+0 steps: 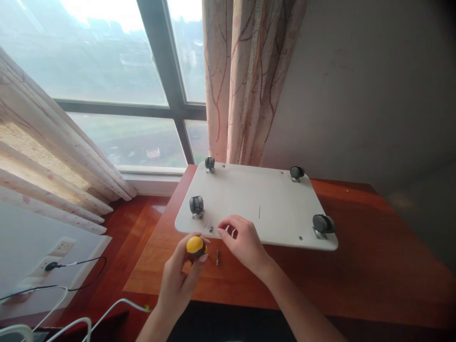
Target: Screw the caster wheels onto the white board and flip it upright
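My left hand (pixel 181 270) is wrapped round a yellow-and-black screwdriver (pixel 195 246). Its rounded handle end faces me, and the shaft is hidden. Over the near edge of a white board (pixel 242 194), my right hand (pixel 242 237) is closed, thumb and index fingertip together. Whether something small is between them I cannot make out. Just left of those fingertips, a small dark piece of hardware (pixel 211 229) sits at a hole in the board. A metal bolt (pixel 217 257) lies on the wooden table between my hands.
Black casters point up at the board's corners, including the near-left caster (pixel 196 204) and near-right caster (pixel 322 223). The board rests on a reddish wooden table (pixel 377 266). A window and curtains stand behind; white cables (pixel 117 301) and wall sockets are at lower left.
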A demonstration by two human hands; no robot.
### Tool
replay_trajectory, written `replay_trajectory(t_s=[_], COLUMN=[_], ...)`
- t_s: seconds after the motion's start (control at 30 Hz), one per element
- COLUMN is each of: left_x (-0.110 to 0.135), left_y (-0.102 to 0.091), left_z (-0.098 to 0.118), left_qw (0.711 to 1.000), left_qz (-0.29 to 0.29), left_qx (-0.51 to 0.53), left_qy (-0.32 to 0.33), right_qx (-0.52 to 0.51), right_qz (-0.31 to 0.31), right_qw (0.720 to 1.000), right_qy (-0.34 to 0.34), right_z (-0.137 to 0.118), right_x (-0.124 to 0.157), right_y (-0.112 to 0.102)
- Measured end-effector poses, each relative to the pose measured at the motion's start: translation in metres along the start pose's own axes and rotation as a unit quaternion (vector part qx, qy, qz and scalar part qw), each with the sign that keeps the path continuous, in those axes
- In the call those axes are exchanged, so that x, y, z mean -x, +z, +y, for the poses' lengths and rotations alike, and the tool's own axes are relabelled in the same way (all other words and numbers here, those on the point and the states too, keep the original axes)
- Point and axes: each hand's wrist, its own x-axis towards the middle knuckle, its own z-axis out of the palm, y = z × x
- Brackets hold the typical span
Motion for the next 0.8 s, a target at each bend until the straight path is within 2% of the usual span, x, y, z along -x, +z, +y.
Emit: replay_trajectory(t_s=[0.17, 0.37, 0.57, 0.7, 0.8], left_x=[0.001, 0.004, -0.005, -0.019, -0.03], left_y=[-0.003, -0.004, -0.001, -0.006, -0.012], left_z=[-0.006, 0.003, 0.029, 0.046, 0.057], left_qw=[1.0, 0.997, 0.986, 0.978, 0.973], left_qz=[-0.007, 0.036, 0.138, 0.187, 0.215], left_qx=[-0.009, -0.003, 0.058, 0.081, 0.086], left_qy=[-0.016, -0.063, -0.074, -0.041, -0.002], right_qx=[0.079, 0.141, 0.118, 0.058, 0.022], right_qz=[-0.024, -0.035, -0.007, 0.023, 0.017], right_qw=[0.996, 0.987, 0.989, 0.992, 0.992], right_qy=[-0.046, -0.071, -0.083, -0.106, -0.119], right_z=[0.006, 0.004, 0.01, 0.009, 0.014], right_x=[0.001, -0.008, 0.004, 0.022, 0.045], right_y=[0.006, 0.015, 0.01, 0.007, 0.006])
